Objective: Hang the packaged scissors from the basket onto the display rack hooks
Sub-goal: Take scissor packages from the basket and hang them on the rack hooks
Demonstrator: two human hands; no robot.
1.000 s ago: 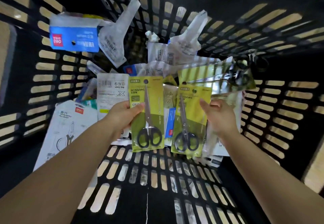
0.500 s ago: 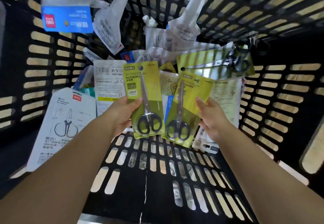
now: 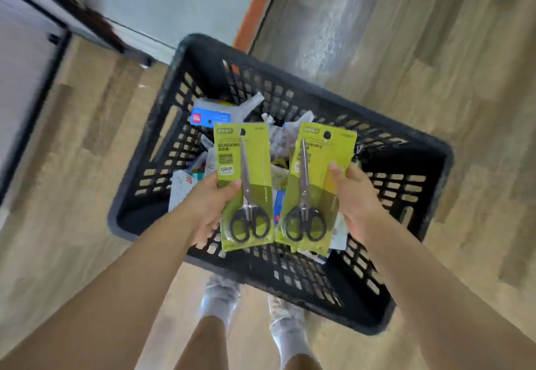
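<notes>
Two green scissors packs are up in front of you in the head view, one in each hand, both held above the black slatted basket (image 3: 429, 166) that sits on the wood-look floor (image 3: 435, 65). Your left hand (image 3: 208, 210) grips the left scissors pack (image 3: 255, 166) by its left edge, thumb (image 3: 229, 188) pressed across the front just below the "GRIP" label, the other fingers hidden behind the card. Your right hand (image 3: 355, 198) grips the right scissors pack (image 3: 316, 166) by its right edge, thumb (image 3: 336, 171) on the front. Both packs stand nearly upright, hang holes at the top, black handles at the bottom, their lower corners almost touching. Beneath them the basket holds a jumble of other packages, among them a blue-labelled pack (image 3: 210, 114) near its far left wall. Your white shoes (image 3: 220, 297) show on the floor just below the basket's near rim. A dark metal frame (image 3: 58, 39) stands at the upper left, blurred.
</notes>
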